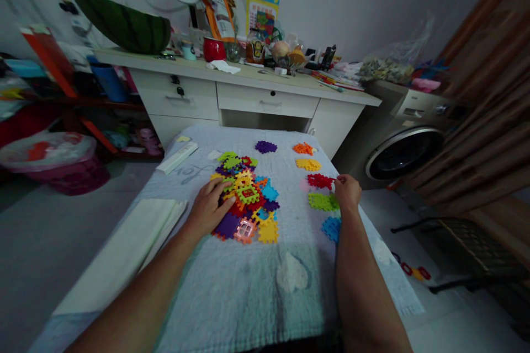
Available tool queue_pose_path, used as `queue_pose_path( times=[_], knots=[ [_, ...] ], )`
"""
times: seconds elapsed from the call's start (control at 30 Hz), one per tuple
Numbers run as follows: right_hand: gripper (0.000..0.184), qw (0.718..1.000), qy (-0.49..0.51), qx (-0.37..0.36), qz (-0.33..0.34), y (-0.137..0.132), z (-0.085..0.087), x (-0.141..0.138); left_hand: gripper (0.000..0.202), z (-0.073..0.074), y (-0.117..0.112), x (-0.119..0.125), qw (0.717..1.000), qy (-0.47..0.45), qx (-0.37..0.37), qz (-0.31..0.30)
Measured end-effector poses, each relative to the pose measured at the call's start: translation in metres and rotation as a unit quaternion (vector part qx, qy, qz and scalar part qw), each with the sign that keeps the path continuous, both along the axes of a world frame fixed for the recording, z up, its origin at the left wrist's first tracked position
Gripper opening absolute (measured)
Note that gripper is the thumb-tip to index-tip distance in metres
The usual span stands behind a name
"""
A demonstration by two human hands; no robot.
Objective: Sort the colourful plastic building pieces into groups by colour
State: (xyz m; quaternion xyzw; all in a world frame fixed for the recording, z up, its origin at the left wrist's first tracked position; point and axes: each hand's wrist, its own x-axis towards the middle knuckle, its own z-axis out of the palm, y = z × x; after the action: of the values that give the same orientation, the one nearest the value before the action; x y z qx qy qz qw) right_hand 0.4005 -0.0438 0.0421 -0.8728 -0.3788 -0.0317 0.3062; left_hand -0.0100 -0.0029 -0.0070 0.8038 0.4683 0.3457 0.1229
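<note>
A heap of colourful interlocking plastic tiles [247, 198] lies in the middle of a table covered with a pale blue cloth [248, 287]. My left hand [209, 208] rests flat on the heap's left edge with its fingers stretched out. My right hand [346, 193] is curled, its fingertips pinching a red tile [319, 180]. Right beside that hand lie a green tile [322, 202] and a blue tile [331, 228]. Farther back sit separate yellow [308, 164], orange [303, 148] and purple [265, 146] tiles.
A white desk with drawers [265, 100], crowded with bottles and a half watermelon [124, 25], stands behind the table. A washing machine [403, 149] is at the right. A folded white cloth [124, 253] lies on the table's left side. A pink tub [53, 162] stands on the floor.
</note>
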Motion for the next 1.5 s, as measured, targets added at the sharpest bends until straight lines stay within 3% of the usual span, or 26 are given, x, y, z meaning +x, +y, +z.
queue_pose_path(
  times=[0.17, 0.3, 0.47, 0.6, 0.73, 0.93, 1.33, 1.5],
  knots=[
    [0.031, 0.999, -0.002, 0.013, 0.038, -0.001, 0.007, -0.008, 0.042, 0.001, -0.001, 0.0, 1.0, -0.002, -0.002, 0.0],
    [0.029, 0.987, -0.006, 0.041, 0.154, 0.003, 0.012, -0.037, 0.042, 0.003, -0.002, 0.0, 1.0, 0.0, -0.009, -0.002],
    [0.024, 0.921, 0.013, 0.025, 0.389, 0.003, 0.008, -0.103, 0.042, 0.004, -0.003, 0.001, 1.0, -0.005, -0.007, -0.002],
    [0.027, 0.88, -0.011, -0.025, 0.475, -0.001, -0.002, -0.14, 0.042, 0.006, -0.004, 0.002, 1.0, -0.015, -0.01, 0.002],
    [0.032, 0.871, -0.026, -0.056, 0.488, 0.001, -0.01, -0.147, 0.043, 0.009, -0.006, 0.002, 1.0, -0.018, -0.014, 0.001],
    [0.023, 0.879, -0.005, -0.066, 0.473, 0.001, -0.01, -0.145, 0.044, 0.008, -0.006, 0.001, 1.0, -0.009, -0.021, 0.003],
    [0.022, 0.911, 0.004, 0.007, 0.412, 0.001, -0.006, -0.13, 0.044, 0.005, -0.004, 0.001, 1.0, -0.011, -0.011, -0.005],
    [0.028, 0.922, 0.073, 0.031, 0.38, 0.002, -0.005, -0.122, 0.043, 0.004, -0.003, 0.0, 1.0, -0.008, -0.009, -0.003]
  ],
)
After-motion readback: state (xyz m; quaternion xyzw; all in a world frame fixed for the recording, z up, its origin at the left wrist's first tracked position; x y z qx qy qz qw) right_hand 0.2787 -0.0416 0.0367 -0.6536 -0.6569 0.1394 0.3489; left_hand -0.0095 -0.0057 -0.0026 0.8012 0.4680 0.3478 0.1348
